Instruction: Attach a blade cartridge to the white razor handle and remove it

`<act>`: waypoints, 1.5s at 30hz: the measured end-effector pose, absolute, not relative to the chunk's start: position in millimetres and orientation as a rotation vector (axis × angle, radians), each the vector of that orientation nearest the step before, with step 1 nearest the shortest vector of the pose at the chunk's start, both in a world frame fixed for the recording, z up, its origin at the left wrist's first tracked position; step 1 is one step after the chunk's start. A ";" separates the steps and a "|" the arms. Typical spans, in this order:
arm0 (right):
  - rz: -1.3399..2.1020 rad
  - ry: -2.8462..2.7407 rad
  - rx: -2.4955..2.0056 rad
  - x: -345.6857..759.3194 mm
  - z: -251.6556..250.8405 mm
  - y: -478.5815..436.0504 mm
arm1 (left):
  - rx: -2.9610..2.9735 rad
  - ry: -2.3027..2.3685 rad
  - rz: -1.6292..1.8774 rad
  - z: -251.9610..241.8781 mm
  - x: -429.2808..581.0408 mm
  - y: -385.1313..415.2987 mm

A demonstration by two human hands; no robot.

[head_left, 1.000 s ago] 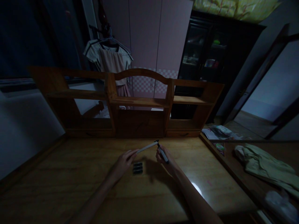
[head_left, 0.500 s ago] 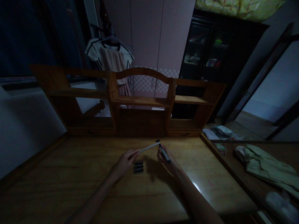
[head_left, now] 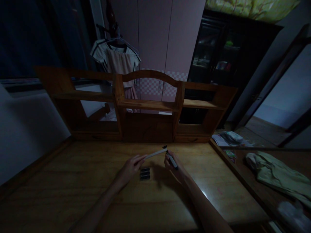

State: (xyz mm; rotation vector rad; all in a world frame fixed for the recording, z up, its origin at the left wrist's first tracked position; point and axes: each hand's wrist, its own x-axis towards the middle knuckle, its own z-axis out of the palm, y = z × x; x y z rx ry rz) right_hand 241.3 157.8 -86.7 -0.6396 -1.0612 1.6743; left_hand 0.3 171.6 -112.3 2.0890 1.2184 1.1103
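My left hand is closed in a pinch on the near end of a thin pale strip, which slants up to the right. Its far end meets or overlaps the neck of what looks like a razor, with a grey and black handle and a small dark head. My right hand is wrapped round that handle. Whether strip and razor actually touch, I cannot tell. Below and between the hands, a small pack of three dark pieces lies on the wooden desk.
A wooden shelf unit stands along the desk's back edge. To the right, a lower surface holds a pale green garment, a plastic bag and papers. Clothes hang behind the shelf, before a pink wardrobe.
The view has shifted slightly, so everything sits a little further right. Both hands keep their grips, and the strip and razor hold nearly the same position to each other.
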 end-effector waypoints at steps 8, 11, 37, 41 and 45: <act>1.683 -1.049 -0.629 240.2 -88.9 159.7 | 2.150 1.369 1.196 -110.1 0.4 167.9; 1.672 -1.053 -0.651 240.5 -88.7 157.9 | 2.113 1.330 1.257 -108.5 0.4 167.5; 1.673 -1.097 -0.746 237.8 -87.1 157.9 | 1.970 1.303 1.234 -110.8 1.6 170.4; 1.656 -1.099 -0.752 238.0 -86.9 158.8 | 1.979 1.300 1.178 -111.3 2.7 170.5; 1.683 -1.095 -0.716 238.5 -87.7 159.0 | 1.931 1.321 1.224 -112.2 1.2 172.0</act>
